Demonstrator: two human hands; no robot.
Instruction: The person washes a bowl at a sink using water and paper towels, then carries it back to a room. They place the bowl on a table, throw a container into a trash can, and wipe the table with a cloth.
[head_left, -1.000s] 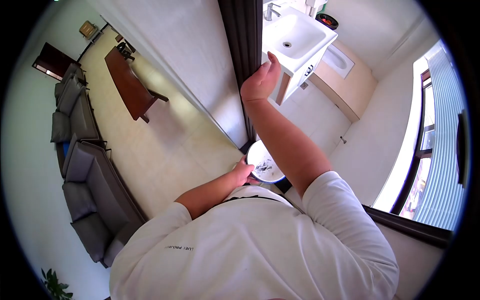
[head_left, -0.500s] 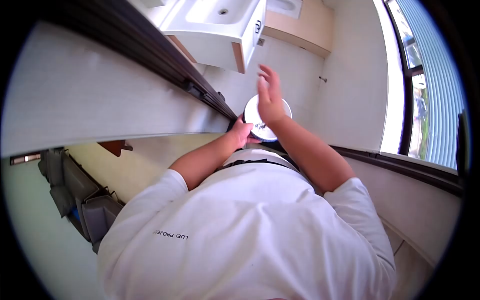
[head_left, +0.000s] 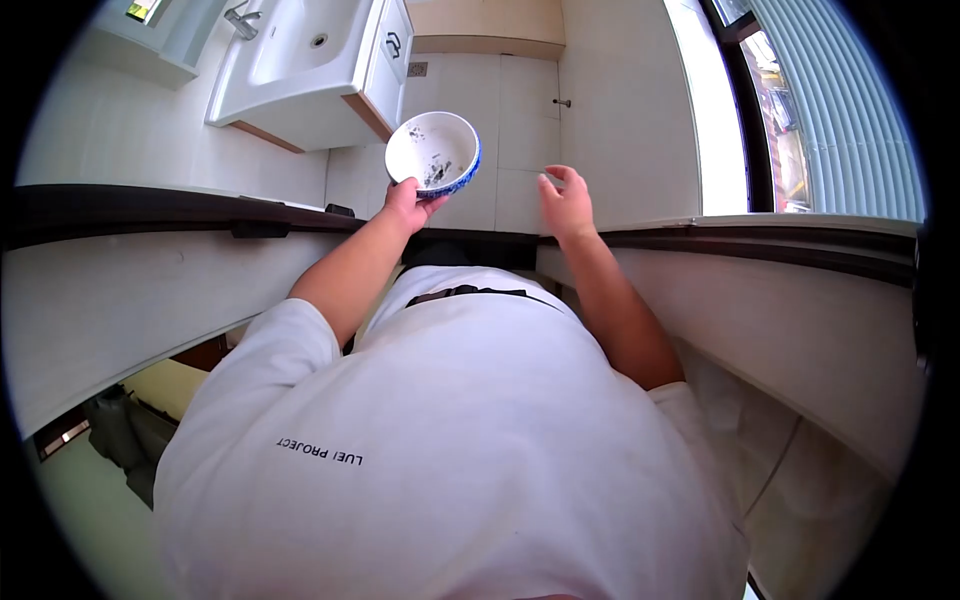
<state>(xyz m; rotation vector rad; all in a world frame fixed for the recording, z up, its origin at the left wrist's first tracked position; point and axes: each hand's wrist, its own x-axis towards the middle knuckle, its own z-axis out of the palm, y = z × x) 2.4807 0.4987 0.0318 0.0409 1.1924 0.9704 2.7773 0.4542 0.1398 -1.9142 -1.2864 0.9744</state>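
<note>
A round white bowl (head_left: 420, 150) with a blue patterned outside is held out in front of my body, its opening facing up. Dark bits or stains show on its inner bottom and side. My left hand (head_left: 408, 205) grips the near rim, thumb over the edge and fingers underneath. To the right of the bowl, my right hand (head_left: 568, 203) is raised with its fingers apart and nothing in it, not touching the bowl.
A white washbasin (head_left: 310, 60) on a cabinet (head_left: 385, 70) stands ahead on the left, with a metal faucet (head_left: 243, 20). The dark door frame (head_left: 150, 208) crosses both sides of me. A window (head_left: 780, 120) is at the right.
The view has turned and moved into the doorway, toward the basin. My right hand has come down from beside the door frame, passed over the bowl, and now is to its right. The bowl is held farther forward.
</note>
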